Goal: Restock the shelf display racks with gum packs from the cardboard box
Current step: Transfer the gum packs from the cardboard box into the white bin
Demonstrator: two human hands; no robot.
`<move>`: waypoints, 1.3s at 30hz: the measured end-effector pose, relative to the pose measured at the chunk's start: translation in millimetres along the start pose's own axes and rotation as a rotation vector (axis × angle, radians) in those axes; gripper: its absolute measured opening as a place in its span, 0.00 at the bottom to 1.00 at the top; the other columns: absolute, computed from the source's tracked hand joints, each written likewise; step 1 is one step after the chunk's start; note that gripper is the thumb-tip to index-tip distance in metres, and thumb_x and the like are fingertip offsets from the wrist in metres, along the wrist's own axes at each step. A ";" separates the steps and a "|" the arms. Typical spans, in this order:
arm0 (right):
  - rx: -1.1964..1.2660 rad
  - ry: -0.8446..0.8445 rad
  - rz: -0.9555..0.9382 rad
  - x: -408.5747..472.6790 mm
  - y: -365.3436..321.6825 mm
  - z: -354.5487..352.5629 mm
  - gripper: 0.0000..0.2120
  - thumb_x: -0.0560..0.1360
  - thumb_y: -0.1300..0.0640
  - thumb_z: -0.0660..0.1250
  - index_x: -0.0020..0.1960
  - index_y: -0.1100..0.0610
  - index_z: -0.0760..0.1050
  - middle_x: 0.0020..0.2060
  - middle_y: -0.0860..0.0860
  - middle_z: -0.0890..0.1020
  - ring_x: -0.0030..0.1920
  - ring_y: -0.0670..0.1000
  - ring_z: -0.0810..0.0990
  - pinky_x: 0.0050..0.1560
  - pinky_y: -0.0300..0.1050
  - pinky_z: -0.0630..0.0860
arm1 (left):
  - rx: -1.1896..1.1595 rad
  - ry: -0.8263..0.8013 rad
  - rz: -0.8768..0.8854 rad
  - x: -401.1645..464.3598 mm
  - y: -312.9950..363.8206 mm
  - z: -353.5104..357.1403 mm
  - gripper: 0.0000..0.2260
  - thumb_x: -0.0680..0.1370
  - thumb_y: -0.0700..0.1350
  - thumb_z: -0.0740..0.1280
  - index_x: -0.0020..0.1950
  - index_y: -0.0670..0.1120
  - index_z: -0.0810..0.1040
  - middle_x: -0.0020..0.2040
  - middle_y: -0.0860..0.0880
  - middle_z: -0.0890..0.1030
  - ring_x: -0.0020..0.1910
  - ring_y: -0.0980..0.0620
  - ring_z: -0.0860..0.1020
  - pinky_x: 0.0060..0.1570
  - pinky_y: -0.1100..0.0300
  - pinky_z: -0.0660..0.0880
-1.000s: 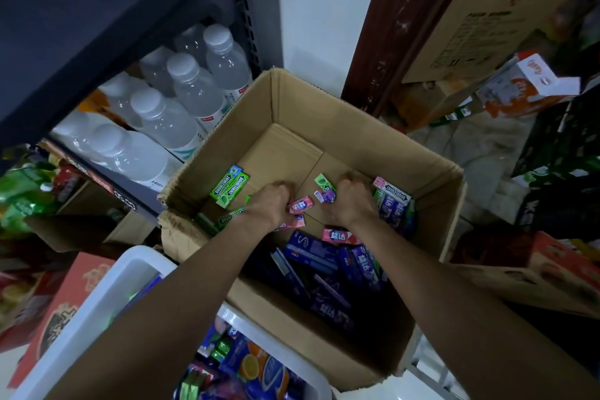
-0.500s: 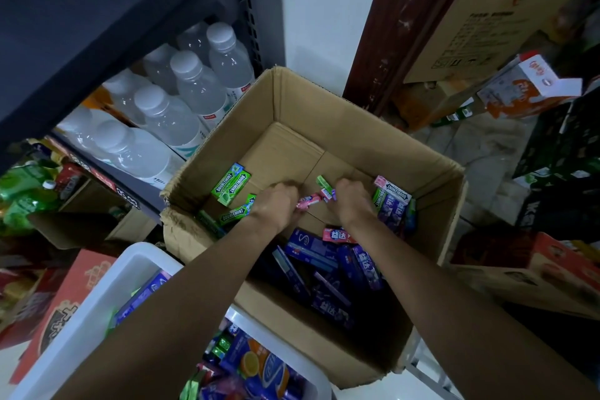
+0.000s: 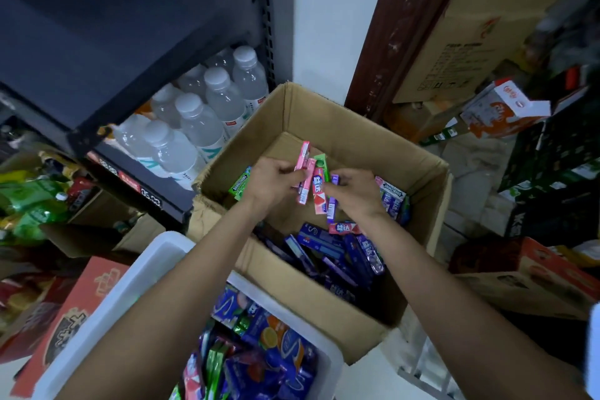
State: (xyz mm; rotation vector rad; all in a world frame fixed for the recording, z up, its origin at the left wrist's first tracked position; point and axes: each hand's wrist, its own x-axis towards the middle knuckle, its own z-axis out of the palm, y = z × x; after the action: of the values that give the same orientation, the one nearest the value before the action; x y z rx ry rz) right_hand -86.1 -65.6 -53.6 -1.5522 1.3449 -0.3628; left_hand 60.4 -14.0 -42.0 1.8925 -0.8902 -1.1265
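Gripping a few gum packs (image 3: 312, 183) over the box (image 3: 363, 140), both hands (image 3: 276, 182) (image 3: 354, 193) are curling round them. Many packs are lying at 6 o'clock, so restocking is likely far from finished.

Dark shelf (image 3: 139, 172) with water bottles (image 3: 198, 120) in rows.

Cluttered stockroom corner, dimly lit.
White wall (image 3: 319, 19) behind, flanked by a dark brown chipped door frame (image 3: 389, 42). Dark metal shelving (image 3: 130, 26) at left, stocked with clear water bottles (image 3: 207, 114). Pale tiled floor (image 3: 467, 166) at right, crowded with stacked cartons (image 3: 480, 19) and a red box (image 3: 74, 312) at lower left.
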 end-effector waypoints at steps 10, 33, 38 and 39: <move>0.169 0.070 -0.118 -154.5 -46.7 80.4 0.13 0.70 0.68 0.71 0.33 0.53 0.74 0.31 0.51 0.80 0.31 0.44 0.77 0.38 0.45 0.76 | -0.168 0.041 0.166 -149.0 -51.4 -94.5 0.05 0.75 0.39 0.70 0.49 0.42 0.83 0.31 0.55 0.82 0.35 0.58 0.77 0.45 0.61 0.77; -0.443 0.083 -0.080 -239.1 3.4 169.2 0.16 0.76 0.57 0.67 0.63 0.60 0.74 0.56 0.59 0.77 0.54 0.57 0.79 0.55 0.46 0.74 | 0.599 0.063 0.226 -217.2 -165.7 -126.8 0.14 0.77 0.44 0.66 0.62 0.43 0.74 0.56 0.41 0.73 0.55 0.41 0.74 0.55 0.46 0.73; -0.232 0.182 -0.147 -228.1 -15.5 126.8 0.13 0.76 0.64 0.64 0.59 0.61 0.76 0.49 0.54 0.79 0.49 0.48 0.77 0.44 0.24 0.68 | 0.400 0.123 0.342 -195.7 -120.3 -124.8 0.13 0.77 0.41 0.65 0.61 0.42 0.75 0.58 0.43 0.76 0.53 0.48 0.76 0.56 0.55 0.73; -0.197 0.208 -0.160 -221.8 -19.3 118.6 0.13 0.75 0.65 0.63 0.58 0.61 0.77 0.48 0.53 0.80 0.48 0.47 0.76 0.43 0.22 0.67 | 0.388 0.127 0.348 -188.2 -111.5 -123.3 0.13 0.78 0.41 0.65 0.62 0.42 0.75 0.58 0.44 0.76 0.51 0.50 0.76 0.54 0.61 0.72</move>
State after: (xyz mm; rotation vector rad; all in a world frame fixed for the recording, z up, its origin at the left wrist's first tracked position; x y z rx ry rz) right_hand -59.9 181.3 -9.3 -1.8325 1.4544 -0.5150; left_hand 123.4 228.3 -23.1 1.9800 -1.3775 -0.6499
